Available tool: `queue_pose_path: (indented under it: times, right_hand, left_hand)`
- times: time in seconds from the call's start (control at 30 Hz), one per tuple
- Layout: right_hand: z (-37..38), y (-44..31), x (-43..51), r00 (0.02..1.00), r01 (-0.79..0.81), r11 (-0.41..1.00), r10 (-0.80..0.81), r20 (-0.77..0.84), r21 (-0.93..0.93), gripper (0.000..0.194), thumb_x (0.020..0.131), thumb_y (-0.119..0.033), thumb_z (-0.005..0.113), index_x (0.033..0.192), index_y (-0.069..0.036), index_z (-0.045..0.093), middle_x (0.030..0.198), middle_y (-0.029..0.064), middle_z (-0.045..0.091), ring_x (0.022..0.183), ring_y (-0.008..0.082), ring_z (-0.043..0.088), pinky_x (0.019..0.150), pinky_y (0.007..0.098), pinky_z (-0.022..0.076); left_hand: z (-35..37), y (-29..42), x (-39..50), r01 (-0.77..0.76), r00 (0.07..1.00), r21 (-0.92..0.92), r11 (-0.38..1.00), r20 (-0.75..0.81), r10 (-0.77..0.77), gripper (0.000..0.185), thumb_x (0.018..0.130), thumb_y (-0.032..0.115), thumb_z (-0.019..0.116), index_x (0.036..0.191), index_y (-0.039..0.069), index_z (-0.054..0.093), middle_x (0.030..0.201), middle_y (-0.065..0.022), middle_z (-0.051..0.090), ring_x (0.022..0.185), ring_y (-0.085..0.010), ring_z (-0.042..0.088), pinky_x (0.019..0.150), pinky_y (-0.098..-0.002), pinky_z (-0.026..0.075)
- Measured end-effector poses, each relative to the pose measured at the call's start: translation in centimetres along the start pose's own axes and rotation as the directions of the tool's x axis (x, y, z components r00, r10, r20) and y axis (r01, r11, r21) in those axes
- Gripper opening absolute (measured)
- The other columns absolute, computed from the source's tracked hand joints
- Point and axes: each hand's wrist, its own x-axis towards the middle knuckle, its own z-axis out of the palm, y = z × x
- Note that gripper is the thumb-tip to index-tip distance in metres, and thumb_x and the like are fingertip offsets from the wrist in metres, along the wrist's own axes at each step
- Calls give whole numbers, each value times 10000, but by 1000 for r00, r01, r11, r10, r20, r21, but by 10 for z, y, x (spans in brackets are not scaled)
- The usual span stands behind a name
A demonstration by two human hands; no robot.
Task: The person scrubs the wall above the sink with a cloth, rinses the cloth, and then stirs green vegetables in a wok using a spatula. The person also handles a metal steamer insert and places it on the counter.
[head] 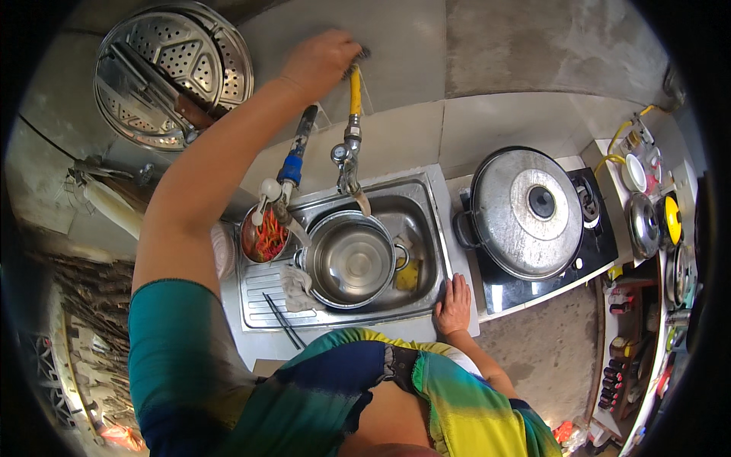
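Note:
My left hand [321,64] is raised to the wall, its fingers closed around a small dark object [362,54] at the top of a yellow pipe [355,91]; blur hides what it is. Below the pipe is a metal tap [348,157] with a short hose on its spout. Under the spout, a two-handled steel pot [357,263] stands uncovered in the stainless steel sink [420,211]. A yellow sponge [407,275] lies beside the pot on the sink floor. My right hand [454,305] rests flat on the counter edge right of the sink, holding nothing.
A second tap [277,197] hangs over a bowl of red chillies [268,237]. On the drainboard lie a grey cloth [296,287] and black chopsticks [282,321]. A large lidded pot [525,214] covers part of the gas hob [599,240]. Steamer trays [171,57] hang at upper left.

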Motion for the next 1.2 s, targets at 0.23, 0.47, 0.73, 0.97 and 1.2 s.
queue_pose_path:
  times: [0.23,0.47,0.73,0.97,1.2]
  right_hand:
    - [1,2,-1,1000,-18,1000,18,24,15,659,783,-153,631,1397,5,450,1528,221,362,1452,397,288,1203,509,218]
    - [0,2,1,1000,-13,1000,12,21,18,660,775,-147,627,1389,13,446,1540,223,346,1449,411,285,1203,518,211]
    - [1,0,2,1000,10,1000,-10,20,-23,661,773,-139,614,1392,27,450,1524,239,368,1442,418,301,1194,533,221]
    - [0,-3,4,999,27,998,-25,40,-50,687,773,-137,612,1413,27,421,1525,253,359,1443,423,300,1188,536,228]
    - [2,-4,3,997,19,997,-13,78,-75,724,761,-152,622,1430,20,404,1540,252,337,1452,424,279,1191,544,212]
  left_hand:
    - [13,-3,-40,-35,974,-3,999,222,35,139,809,41,635,946,53,658,1013,-88,629,981,-283,644,787,-391,557]
    - [-13,-12,-56,249,898,-100,963,-348,-269,145,833,68,680,977,48,682,981,-107,668,916,-324,650,771,-399,540]
    - [35,37,-187,612,600,-293,735,-433,-672,205,831,103,742,1012,28,684,933,-154,666,872,-330,659,772,-397,524]
    - [87,99,-195,671,310,-729,135,111,-944,274,872,143,742,1108,35,653,1024,-112,678,895,-261,653,803,-333,516]
    - [129,105,-146,249,108,-959,-138,169,-980,298,962,108,641,1241,3,640,1146,-95,689,1059,-163,616,964,-295,475]
